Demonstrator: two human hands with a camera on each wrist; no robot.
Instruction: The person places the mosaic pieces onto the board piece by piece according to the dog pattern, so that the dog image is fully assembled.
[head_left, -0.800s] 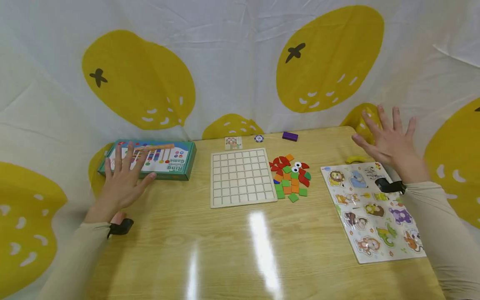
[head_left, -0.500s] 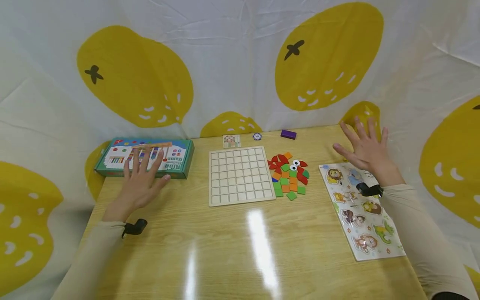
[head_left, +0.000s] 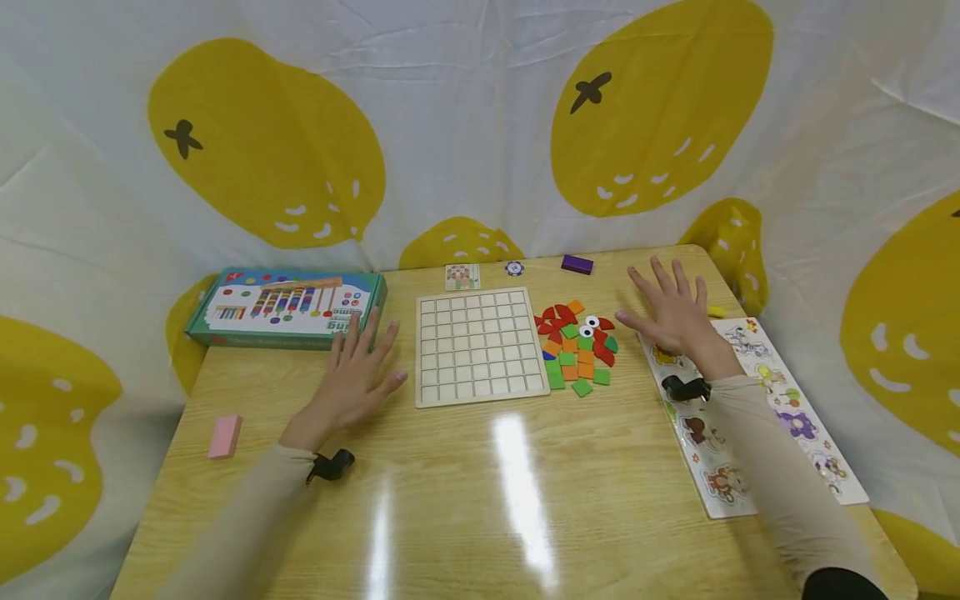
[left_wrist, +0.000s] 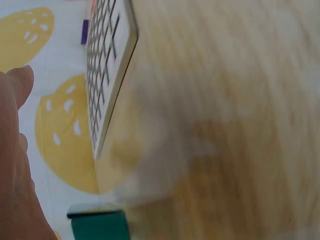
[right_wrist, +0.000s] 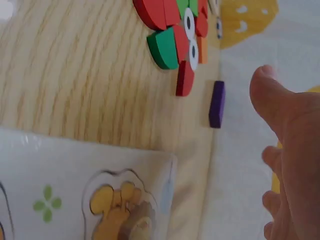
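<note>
My left hand (head_left: 351, 379), fingers spread and holding nothing, is over the table between the Ring Game box (head_left: 288, 308) and the wooden grid board (head_left: 480, 346). In the left wrist view the grid board (left_wrist: 107, 65) stands beyond the thumb. My right hand (head_left: 671, 312), also spread and holding nothing, is over the upper left corner of the animal puzzle board (head_left: 776, 371). Just left of it lies a pile of red, green and orange flat pieces (head_left: 577, 354) with two white eye pieces (head_left: 589, 327). The right wrist view shows the right hand (right_wrist: 295, 150) beside the puzzle board (right_wrist: 75, 170).
Along the table's back edge are a picture card (head_left: 462, 277), a round chip (head_left: 513, 268) and a purple block (head_left: 577, 264). A pink block (head_left: 225, 437) lies at the left, and a yellow piece (head_left: 716, 312) behind the puzzle board. A lemon-print cloth (head_left: 450, 125) hangs behind.
Both hands have moved inward, the left to the right off the game box, the right to the left and lower. The pink block at the left has come into full view.
</note>
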